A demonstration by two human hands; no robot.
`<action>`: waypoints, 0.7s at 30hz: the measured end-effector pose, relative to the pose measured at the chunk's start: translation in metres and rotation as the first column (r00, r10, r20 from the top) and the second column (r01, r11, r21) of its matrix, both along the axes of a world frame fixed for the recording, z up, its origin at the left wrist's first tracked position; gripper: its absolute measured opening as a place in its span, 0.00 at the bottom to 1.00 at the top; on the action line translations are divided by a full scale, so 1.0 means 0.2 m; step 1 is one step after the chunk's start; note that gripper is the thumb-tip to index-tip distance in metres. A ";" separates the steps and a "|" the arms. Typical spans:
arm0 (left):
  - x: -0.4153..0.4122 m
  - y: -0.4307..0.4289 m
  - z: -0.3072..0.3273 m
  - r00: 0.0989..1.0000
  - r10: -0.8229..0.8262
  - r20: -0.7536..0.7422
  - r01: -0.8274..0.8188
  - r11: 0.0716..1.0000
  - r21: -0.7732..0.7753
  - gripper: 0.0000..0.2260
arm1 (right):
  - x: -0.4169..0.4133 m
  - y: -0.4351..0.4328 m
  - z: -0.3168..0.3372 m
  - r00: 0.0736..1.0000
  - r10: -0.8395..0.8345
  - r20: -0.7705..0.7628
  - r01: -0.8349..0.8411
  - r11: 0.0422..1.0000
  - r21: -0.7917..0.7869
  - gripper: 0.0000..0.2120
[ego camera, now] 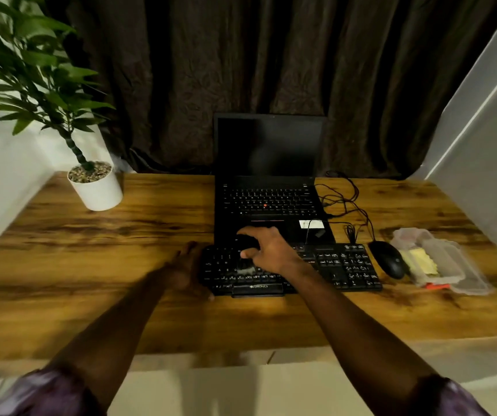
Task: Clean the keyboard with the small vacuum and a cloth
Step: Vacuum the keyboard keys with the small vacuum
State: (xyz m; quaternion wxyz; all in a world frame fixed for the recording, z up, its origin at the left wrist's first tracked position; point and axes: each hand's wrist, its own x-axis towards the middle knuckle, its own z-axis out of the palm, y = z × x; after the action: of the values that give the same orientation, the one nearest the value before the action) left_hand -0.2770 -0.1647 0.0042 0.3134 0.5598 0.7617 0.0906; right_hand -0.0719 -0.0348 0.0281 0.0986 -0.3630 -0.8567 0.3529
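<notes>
A black keyboard [337,265] lies on the wooden desk [121,235] in front of an open laptop. My right hand [268,250] is shut on a small black vacuum [245,253], whose pale nozzle rests on the keys left of the keyboard's middle. My left hand [185,265] lies against the keyboard's left end, fingers stretched along its edge, blurred. A yellow cloth [421,261] sits in a clear plastic container at the right.
The black laptop [268,202] stands open behind the keyboard, screen dark. A black mouse [389,259] and tangled cables [346,202] lie right of it. The clear container [451,265] is at the far right. A potted plant [97,187] stands back left.
</notes>
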 end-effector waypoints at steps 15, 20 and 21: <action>-0.04 0.00 -0.03 0.995 -0.026 0.092 0.024 0.999 0.024 0.62 | 0.11 0.04 0.00 0.998 -0.056 0.008 0.055 0.996 0.066 0.25; -0.06 -0.02 -0.04 0.994 -0.035 0.102 0.033 0.999 0.016 0.62 | 0.08 0.01 0.01 0.997 -0.078 0.012 0.077 0.996 0.034 0.25; -0.06 -0.01 -0.05 0.995 -0.037 0.095 0.036 0.999 0.015 0.62 | 0.10 0.01 0.02 0.996 -0.092 0.013 0.091 0.995 0.027 0.25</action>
State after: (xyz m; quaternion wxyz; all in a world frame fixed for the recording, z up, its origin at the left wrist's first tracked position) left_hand -0.2883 -0.1671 -0.0058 0.3474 0.5706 0.7349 0.1165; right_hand -0.0511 -0.0320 0.0329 0.1133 -0.4031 -0.8444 0.3341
